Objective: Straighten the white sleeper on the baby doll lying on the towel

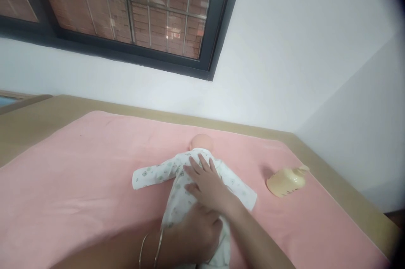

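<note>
1. At lower center of the frame: baby doll point(177, 201), lying stretched out on pink mat point(95, 168), bald head point(201, 141) toward the top. Cannot tell which way the face points.
2. Dressed in a white long-sleeved garment with small grey-green prints; one sleeve point(155, 176) reaching out to the left, the other point(240, 186) slanting down to the right.
3. Right hand point(204, 182) laid flat on the upper body of the doll, fingers spread, gripping nothing visible; forearm coming in from the bottom edge, right of center.
4. Left hand point(198, 231) just below, over the lower body, fingers curled (too blurred and hidden to tell whether clamped on cloth). Close to the right hand, partly overlapping in view.
5. Around the left wrist, at bottom center-left: thin metallic bangle point(159, 247).
6. At right of the frame, apart from both hands: pale yellow bottle point(286, 182), resting on the mat, capped end toward the right.
7. Under the mat: tan surface point(47, 123), bordered at the back by white wall point(284, 49).
8. Upper left: dark-framed window point(213, 41), with bars point(168, 7) and brickwork visible through the glass.
</note>
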The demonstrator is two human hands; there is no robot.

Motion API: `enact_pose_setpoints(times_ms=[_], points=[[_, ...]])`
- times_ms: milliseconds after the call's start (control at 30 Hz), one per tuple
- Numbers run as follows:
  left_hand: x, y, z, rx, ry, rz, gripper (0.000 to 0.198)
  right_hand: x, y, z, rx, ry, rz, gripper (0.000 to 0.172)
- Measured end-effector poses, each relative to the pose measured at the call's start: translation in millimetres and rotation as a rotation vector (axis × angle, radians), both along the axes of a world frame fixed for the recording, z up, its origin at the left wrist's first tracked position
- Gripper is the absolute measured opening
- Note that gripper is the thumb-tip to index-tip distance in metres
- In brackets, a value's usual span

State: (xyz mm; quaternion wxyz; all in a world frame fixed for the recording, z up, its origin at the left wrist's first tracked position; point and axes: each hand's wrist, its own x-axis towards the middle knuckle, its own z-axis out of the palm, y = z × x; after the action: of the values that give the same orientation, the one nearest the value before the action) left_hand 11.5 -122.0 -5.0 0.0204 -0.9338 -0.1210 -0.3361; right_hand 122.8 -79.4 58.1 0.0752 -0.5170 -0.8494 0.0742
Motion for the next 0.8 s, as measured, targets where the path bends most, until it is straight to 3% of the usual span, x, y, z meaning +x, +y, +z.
enact_pose_setpoints(times_ms=[200, 433, 533, 667, 733, 800], points=[[1, -1, 3.8, -0.061, 0.078, 0.012, 0.016, 15, 14, 0.4, 0.002, -0.002, -0.125, 0.053], [0, -1, 3.6, -0.069, 0.083, 0.018, 0.015, 7, 12, 4.2, 0.022, 0.022, 0.062, 0.047], [-1, 0, 4.9, -0.07, 0.07, -0.013, 0.017, 6, 20, -0.5, 0.033, 0.019, -0.027, 0.047], [2, 0, -0.6, -0.068, 0.016, -0.005, 0.017, 2, 6, -3.3, -0.042, 0.023, -0.282, 0.063], [3, -1, -5.3, -0.061, -0.014, 0.012, 0.018, -1, -6, -2.6, -0.071, 0.025, -0.306, 0.068], [4, -1, -7.7, -0.067, -0.027, 0.03, 0.022, -4, -10, -1.5, -0.058, 0.035, -0.239, 0.065]])
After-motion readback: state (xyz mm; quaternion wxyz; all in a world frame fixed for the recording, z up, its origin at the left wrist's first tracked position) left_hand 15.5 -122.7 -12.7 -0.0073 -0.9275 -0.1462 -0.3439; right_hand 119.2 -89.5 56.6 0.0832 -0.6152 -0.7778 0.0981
